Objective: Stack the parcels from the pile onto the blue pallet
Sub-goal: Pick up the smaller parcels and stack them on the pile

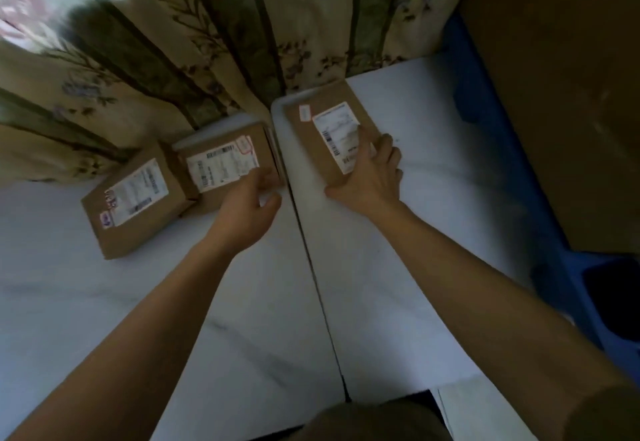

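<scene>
Three brown cardboard parcels with white shipping labels lie at the far side of the white tables. The left parcel (135, 198) lies flat, and the middle parcel (221, 167) overlaps its far corner. My left hand (247, 205) grips the middle parcel's near right corner with curled fingers. On the right table lies the right parcel (329, 132). My right hand (372, 177) holds its near right corner, fingers over the label and edge, thumb along the near side. The blue pallet (491, 122) runs along the right.
A large cardboard box (561, 94) stands on the pallet at the right. A flowered curtain (173, 42) hangs right behind the parcels. A dark seam (311, 267) divides the left white table (69, 302) from the right one (433, 226).
</scene>
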